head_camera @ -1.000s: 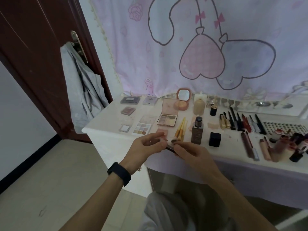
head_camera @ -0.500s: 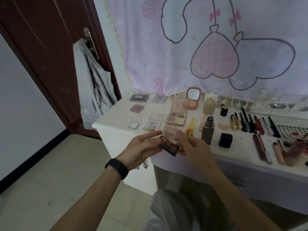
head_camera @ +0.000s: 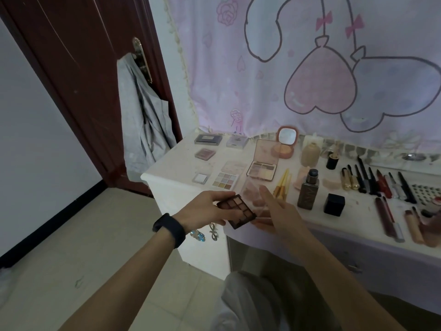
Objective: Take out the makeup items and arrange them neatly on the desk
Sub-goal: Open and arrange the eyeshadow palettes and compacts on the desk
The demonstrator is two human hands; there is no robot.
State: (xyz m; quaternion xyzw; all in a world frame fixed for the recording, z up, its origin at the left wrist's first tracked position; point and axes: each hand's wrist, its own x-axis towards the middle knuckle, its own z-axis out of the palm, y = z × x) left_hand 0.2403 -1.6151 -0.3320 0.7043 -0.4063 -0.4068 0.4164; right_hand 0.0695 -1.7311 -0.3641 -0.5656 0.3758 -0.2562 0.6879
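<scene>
1. Two hands are up in front of the desk [head_camera: 167, 180], and both touch one small dark palette [head_camera: 241, 209].
2. The left hand [head_camera: 205, 209] grips the dark palette with its fingers curled round the left edge. A black band [head_camera: 170, 229] sits on that wrist.
3. The right hand [head_camera: 276, 212] is on the other side. Its fingers are stretched out straight against the clear lid [head_camera: 250, 192]. I cannot tell if the thumb pinches the lid.
4. The dark palette is open and its clear lid stands up. Inside are little squares of brown and tan. The hands hold it near the front edge of the desk.
5. Just behind it on the desk lie a light palette [head_camera: 225, 181] with nine colours and an open pink palette [head_camera: 262, 168]. A round mirror case [head_camera: 286, 139] stands further back.
6. To the right are some gold brushes [head_camera: 282, 183], a brown bottle [head_camera: 307, 191] and a black box [head_camera: 334, 204]. After them comes a row of pens [head_camera: 372, 180] lying side by side.
7. A grey cloth [head_camera: 143, 120] hangs from the handle of a dark red door [head_camera: 83, 56]. A pink curtain [head_camera: 322, 75] with big hearts hangs behind the desk.
</scene>
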